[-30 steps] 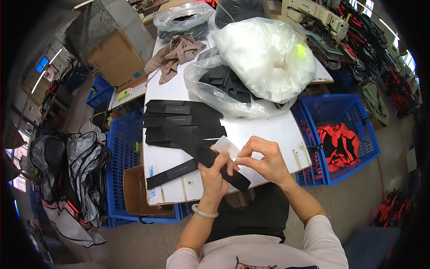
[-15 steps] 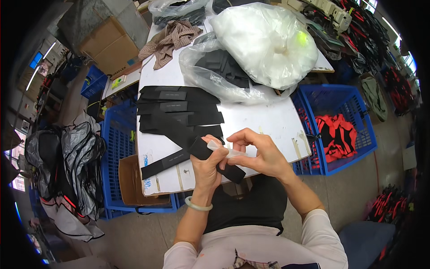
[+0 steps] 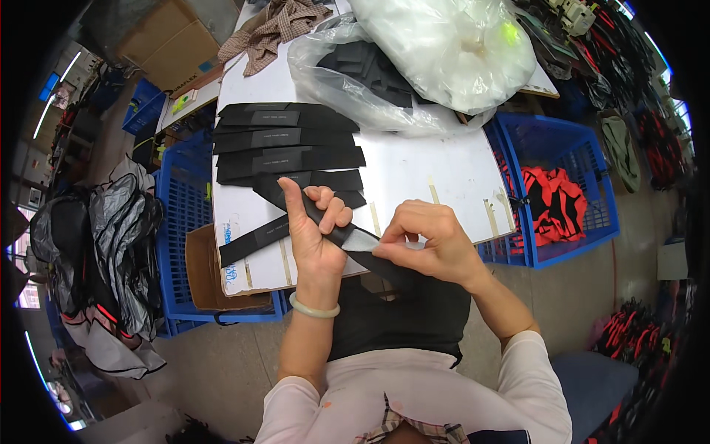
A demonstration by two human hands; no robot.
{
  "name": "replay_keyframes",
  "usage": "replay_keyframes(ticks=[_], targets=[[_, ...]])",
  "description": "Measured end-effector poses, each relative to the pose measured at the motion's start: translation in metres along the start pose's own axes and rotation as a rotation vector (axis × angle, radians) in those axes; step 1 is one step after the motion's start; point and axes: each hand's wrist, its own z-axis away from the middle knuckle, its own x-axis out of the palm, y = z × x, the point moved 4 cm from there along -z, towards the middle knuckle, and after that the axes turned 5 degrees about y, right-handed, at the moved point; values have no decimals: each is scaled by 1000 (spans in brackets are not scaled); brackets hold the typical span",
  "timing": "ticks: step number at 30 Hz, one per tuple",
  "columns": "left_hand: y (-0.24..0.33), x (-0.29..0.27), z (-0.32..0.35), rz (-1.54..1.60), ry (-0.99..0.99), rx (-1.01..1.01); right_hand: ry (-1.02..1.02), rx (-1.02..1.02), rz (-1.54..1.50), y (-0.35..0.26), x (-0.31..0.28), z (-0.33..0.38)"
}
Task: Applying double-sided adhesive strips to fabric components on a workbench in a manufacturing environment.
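A black fabric strip (image 3: 381, 268) slants across my left hand (image 3: 314, 240), whose fingers curl round it while the thumb points up. With thumb and fingertips, my right hand (image 3: 436, 240) pinches a small translucent white piece (image 3: 360, 242). That piece lies against the strip; whether it sits inside or on top I cannot tell. Beyond my hands, several black strips with grey printed patches (image 3: 310, 157) lie overlapped on the white table (image 3: 414, 177). Another such strip (image 3: 255, 243) slants beside my left hand.
Clear plastic bags stand at the back, one with dark pieces (image 3: 367, 74), one bulging white (image 3: 451, 55). A checked cloth (image 3: 274, 33) lies far left. Blue crates flank the table; the right crate (image 3: 566, 255) holds red-black pieces. A cardboard box (image 3: 207, 274) sits in the left crate.
My left thumb has lifted off the white piece and now points up, with the fingers curled round the strip. The white piece now lies along the strip. The whole view has shifted slightly.
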Motion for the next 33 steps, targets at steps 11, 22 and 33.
replay_keyframes(ticks=[11, 22, 33], targets=[[-8, 8, 10, -70, -123, 136, 244, -234, 372, -12, 23, 1], [-12, 3, 7, 26, -81, 48, 207, -278, 180, -3, 25, 1], [-12, 2, 4, 108, -63, -80, 231, -337, 192, 3, 27, 2]])
